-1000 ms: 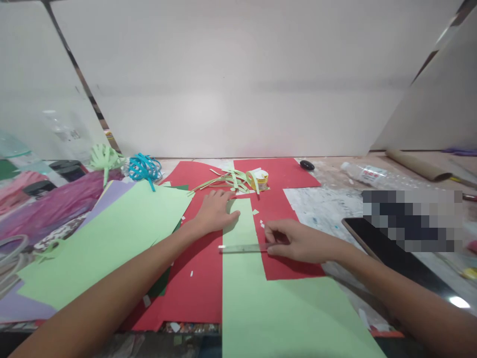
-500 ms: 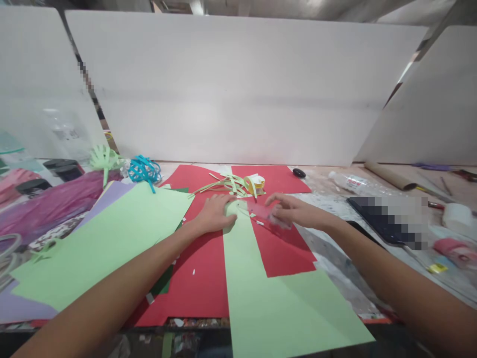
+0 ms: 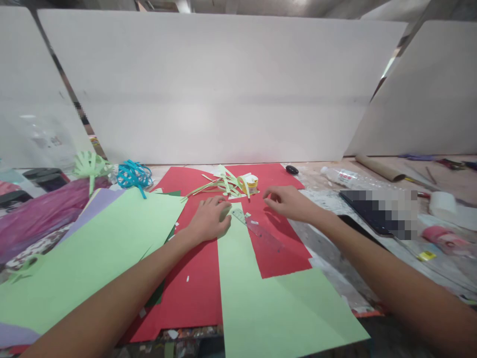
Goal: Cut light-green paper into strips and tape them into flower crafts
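Observation:
My left hand [image 3: 210, 219] rests at the upper left edge of an L-shaped light green sheet [image 3: 238, 278], its fingers bent; what lies under the fingertips is hidden. Over the red paper [image 3: 278, 223] hovers my right hand [image 3: 285, 201], fingers curled and apart, holding nothing. A clear ruler [image 3: 263, 232] lies slanted from the green sheet onto the red paper, between the hands. Beyond them are thin green paper strips [image 3: 223, 184] and a yellow tape roll [image 3: 248, 184].
At the left lie a large green sheet [image 3: 100, 248], a blue strip ball [image 3: 134, 175] and a pink bag [image 3: 48, 209]. At the right are a plastic bottle [image 3: 346, 178], a phone [image 3: 367, 214] and a white roll [image 3: 442, 206]. White boards [image 3: 208, 89] stand behind.
My right hand has let go of the clear ruler and risen slightly away from it. The ruler now lies flat. The camera view has shifted, moving the scene left.

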Motion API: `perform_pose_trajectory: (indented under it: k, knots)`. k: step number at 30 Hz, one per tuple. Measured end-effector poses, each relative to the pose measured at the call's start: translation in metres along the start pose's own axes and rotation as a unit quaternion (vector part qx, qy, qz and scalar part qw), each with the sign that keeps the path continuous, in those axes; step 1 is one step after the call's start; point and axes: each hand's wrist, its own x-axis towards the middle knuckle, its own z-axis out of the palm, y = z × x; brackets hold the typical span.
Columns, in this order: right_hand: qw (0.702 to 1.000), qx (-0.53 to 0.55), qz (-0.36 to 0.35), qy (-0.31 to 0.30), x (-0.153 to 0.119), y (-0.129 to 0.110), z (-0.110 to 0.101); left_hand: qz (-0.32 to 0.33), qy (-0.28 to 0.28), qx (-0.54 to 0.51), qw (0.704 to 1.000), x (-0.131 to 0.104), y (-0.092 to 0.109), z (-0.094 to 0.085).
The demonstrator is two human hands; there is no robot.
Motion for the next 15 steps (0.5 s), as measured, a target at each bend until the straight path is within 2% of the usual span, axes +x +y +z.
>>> perform_pose_trajectory:
  k: [2, 4, 5, 7, 9, 12, 15]
  knots:
    - [0.999, -0.039, 0.023, 0.027, -0.012, 0.027, -0.019, 0.003, -0.006, 0.006, 1.0, 0.0, 0.001, 0.0]
    - [0.993, -0.085, 0.072, 0.048, -0.03, 0.069, -0.042, 0.006, -0.013, 0.01, 1.0, 0.0, 0.002, -0.001]
    - [0.986, -0.107, 0.114, 0.064, -0.041, 0.093, -0.054, 0.006, -0.015, 0.012, 1.0, 0.0, 0.002, -0.002]
    - [0.966, -0.142, 0.208, 0.052, -0.068, 0.144, -0.075, 0.004, -0.018, 0.016, 1.0, 0.001, 0.003, -0.002]
    - [0.933, -0.172, 0.314, 0.045, -0.095, 0.189, -0.09, 0.001, -0.02, 0.02, 1.0, 0.002, 0.004, -0.003]
    - [0.921, -0.171, 0.35, 0.03, -0.127, 0.234, -0.098, 0.003, -0.019, 0.025, 0.999, 0.002, 0.005, -0.004]
    - [0.916, -0.132, 0.376, 0.046, -0.14, 0.256, -0.096, 0.007, -0.017, 0.029, 0.999, 0.001, 0.006, -0.004]
